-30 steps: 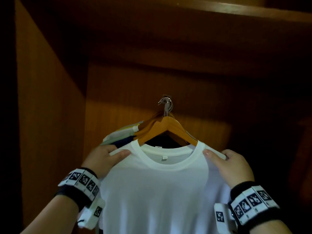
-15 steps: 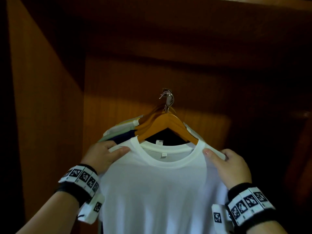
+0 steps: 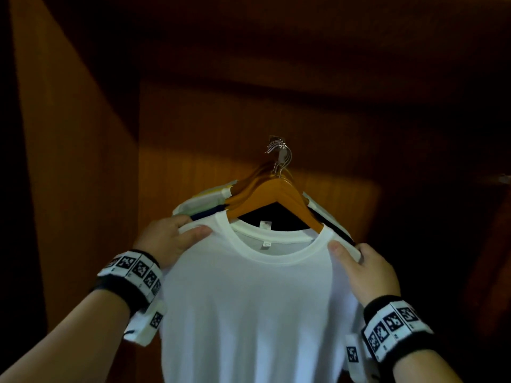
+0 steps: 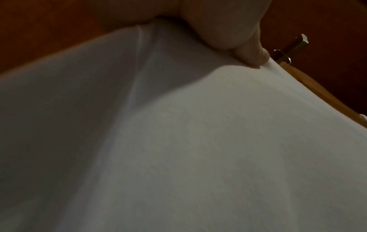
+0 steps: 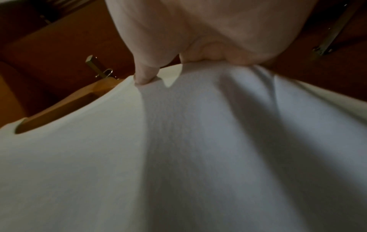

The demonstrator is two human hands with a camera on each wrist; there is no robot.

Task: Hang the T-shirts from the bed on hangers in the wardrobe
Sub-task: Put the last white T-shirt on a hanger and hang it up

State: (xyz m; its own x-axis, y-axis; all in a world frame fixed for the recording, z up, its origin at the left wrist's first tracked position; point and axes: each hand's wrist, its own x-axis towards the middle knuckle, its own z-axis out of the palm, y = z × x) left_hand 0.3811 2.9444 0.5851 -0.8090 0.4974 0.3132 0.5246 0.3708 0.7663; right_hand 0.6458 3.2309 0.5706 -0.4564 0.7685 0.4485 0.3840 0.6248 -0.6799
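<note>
I hold a white T-shirt (image 3: 257, 299) by its two shoulders inside the wardrobe (image 3: 69, 161). My left hand (image 3: 166, 244) grips the left shoulder seam, thumb laid across the front of the cloth beside the collar and the other fingers curled behind it. My right hand (image 3: 365, 272) does the same on the other side, thumb pressed on the front near the neckline, fingers wrapped over the shoulder edge. From my left wrist the thumb (image 4: 252, 56) pins the fabric right at the end of the hanger arm; from my right wrist the thumb (image 5: 145, 76) dimples the cloth next to the collar band.

The shirt is plain, round-necked, with a ribbed collar and small labels inside the back of the neck. It sits on a wooden hanger (image 3: 276, 200) whose arms run out through the neck opening and under both shoulders, and the body of the shirt hangs straight down in front of me, with soft folds under my right hand.

The metal hook (image 3: 279, 156) of that hanger hangs bunched with several others on a metal rail. Behind my shirt hang other garments (image 3: 204, 205) on similar wooden hangers, pale, yellowish and dark ones, pressed close together.

The wardrobe is dark reddish-brown wood, dim, with a patch of light on the back panel (image 3: 193, 175) around the hangers
</note>
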